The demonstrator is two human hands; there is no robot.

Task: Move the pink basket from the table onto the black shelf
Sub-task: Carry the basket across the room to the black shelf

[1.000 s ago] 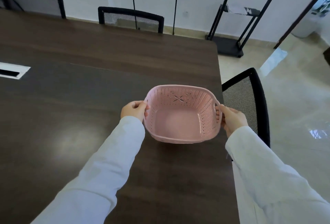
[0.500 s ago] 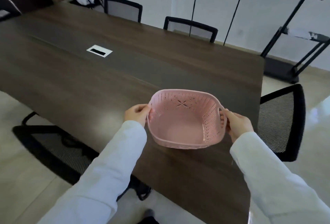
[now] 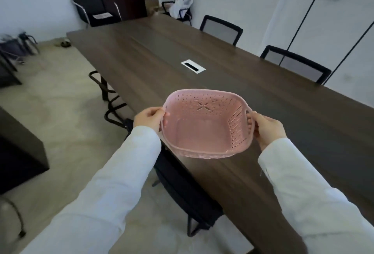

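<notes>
You hold the basket [image 3: 204, 124] level between both hands — left hand [image 3: 149, 119] and right hand [image 3: 267, 129] curl shut on opposite rims — so it rides steady toward the shelf.

basket [image 3: 204, 130]: pink (dotted holes, star cutout) | table [image 3: 293, 124]: dark brown | sleeves [image 3: 121, 181]: white

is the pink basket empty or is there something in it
Empty: the pink basket shows only its bare pink floor and perforated walls, held between the hands.
</notes>
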